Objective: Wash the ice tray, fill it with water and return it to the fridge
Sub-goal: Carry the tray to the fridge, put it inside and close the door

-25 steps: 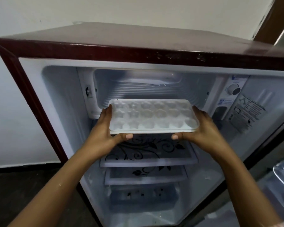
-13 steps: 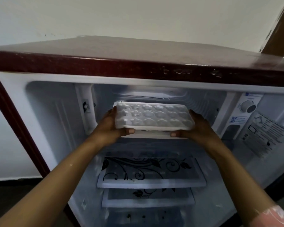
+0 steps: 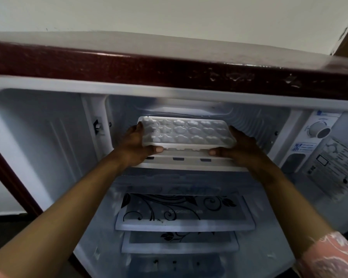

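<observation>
A white ice tray [image 3: 186,132] with several rounded cells is held level at the mouth of the freezer compartment [image 3: 249,119] at the top of the open fridge [image 3: 169,65]. My left hand [image 3: 137,146] grips its left end, thumb on the front rim. My right hand [image 3: 239,148] grips its right end the same way. The tray's far half is inside the compartment, just above its floor. Whether the cells hold water I cannot tell.
Below the freezer sit two glass shelves [image 3: 184,215] with a black floral print and a drawer at the bottom. A thermostat dial [image 3: 317,130] and a label are on the right inner wall. The fridge's dark red top edge overhangs the opening.
Both hands have carried the tray up and inward, from in front of the shelves into the freezer opening. My view has moved closer to the fridge.
</observation>
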Action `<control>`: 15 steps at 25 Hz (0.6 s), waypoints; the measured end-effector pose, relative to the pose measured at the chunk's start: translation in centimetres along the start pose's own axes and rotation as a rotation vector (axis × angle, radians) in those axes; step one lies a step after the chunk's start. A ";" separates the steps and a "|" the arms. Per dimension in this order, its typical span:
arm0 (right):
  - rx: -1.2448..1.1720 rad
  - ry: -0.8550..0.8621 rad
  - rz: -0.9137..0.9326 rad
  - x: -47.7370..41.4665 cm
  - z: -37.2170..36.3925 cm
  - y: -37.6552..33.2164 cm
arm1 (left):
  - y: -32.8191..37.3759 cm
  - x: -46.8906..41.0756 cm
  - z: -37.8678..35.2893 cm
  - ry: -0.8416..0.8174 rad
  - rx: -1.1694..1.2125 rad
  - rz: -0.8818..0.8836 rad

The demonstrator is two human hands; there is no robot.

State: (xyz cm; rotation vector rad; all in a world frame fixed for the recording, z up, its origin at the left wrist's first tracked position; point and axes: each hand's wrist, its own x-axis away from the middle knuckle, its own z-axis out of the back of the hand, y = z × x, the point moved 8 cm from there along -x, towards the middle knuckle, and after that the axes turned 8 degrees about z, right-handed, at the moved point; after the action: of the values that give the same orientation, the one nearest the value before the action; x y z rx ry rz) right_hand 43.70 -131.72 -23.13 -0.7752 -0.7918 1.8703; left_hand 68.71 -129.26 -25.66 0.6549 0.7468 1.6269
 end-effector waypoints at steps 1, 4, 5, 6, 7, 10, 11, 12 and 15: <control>0.002 -0.006 -0.012 -0.1 0.0 0.2 | 0.0 0.0 0.0 -0.004 -0.032 0.014; -0.014 -0.020 -0.046 -0.2 0.1 0.5 | 0.0 0.1 -0.2 -0.004 -0.016 0.029; -0.022 -0.031 -0.058 -0.3 0.0 0.9 | 0.1 0.2 -0.2 0.001 -0.008 0.038; -0.013 -0.034 -0.067 -0.3 -0.1 1.0 | 0.0 0.3 -0.3 0.007 -0.026 0.045; 0.008 -0.036 -0.086 -0.2 -0.1 1.2 | -0.1 0.3 -0.3 0.009 -0.041 0.049; 0.060 0.006 -0.159 0.0 0.0 1.6 | 0.0 0.4 0.0 0.017 -0.013 0.019; 0.130 0.033 -0.156 0.3 -0.1 1.4 | 0.3 1.1 0.1 0.043 -0.020 0.011; 0.238 0.057 -0.127 0.7 -0.2 0.9 | 0.5 1.9 0.1 0.096 -0.067 -0.004; 0.514 0.095 -0.010 3.3 -1.9 -1.5 | 2.8 6.6 0.3 0.364 -0.333 -0.166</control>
State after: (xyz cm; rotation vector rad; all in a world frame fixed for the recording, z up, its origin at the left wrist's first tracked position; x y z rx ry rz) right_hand 44.76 -127.79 -23.71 -0.5231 -0.2317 1.8962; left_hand 66.05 -123.05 -23.16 0.0552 0.7429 1.6833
